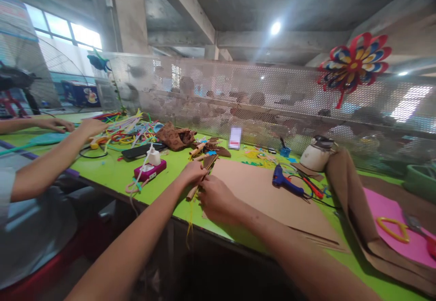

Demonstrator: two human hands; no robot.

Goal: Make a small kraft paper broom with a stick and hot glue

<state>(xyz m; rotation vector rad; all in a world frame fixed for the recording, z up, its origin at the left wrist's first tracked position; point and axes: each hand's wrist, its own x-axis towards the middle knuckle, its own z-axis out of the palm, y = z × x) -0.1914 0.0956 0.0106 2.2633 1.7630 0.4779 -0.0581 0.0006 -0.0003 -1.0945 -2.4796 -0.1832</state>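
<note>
Close together at the table's front edge, my left hand point(193, 173) and my right hand point(216, 198) both have their fingers closed on a small brown rolled paper piece point(192, 193). Its lower end sticks out below my left hand, and its middle is hidden by my fingers. Thin yellow strands point(190, 223) hang from beneath it over the edge. Just beyond my hands lie similar rolled pieces point(200, 147) and dark brown scraps point(223, 152). A stack of brown cardboard sheets point(252, 183) lies beside and partly under my right hand.
A blue glue gun point(286, 180) rests on the cardboard. Right of it are red-handled pliers point(314, 188), a white pot point(315, 153) and yellow-handled scissors point(393, 229). Leftward are a purple power strip point(150, 170) and coloured strips point(129, 130). A co-worker's arms point(54, 160) reach in at left.
</note>
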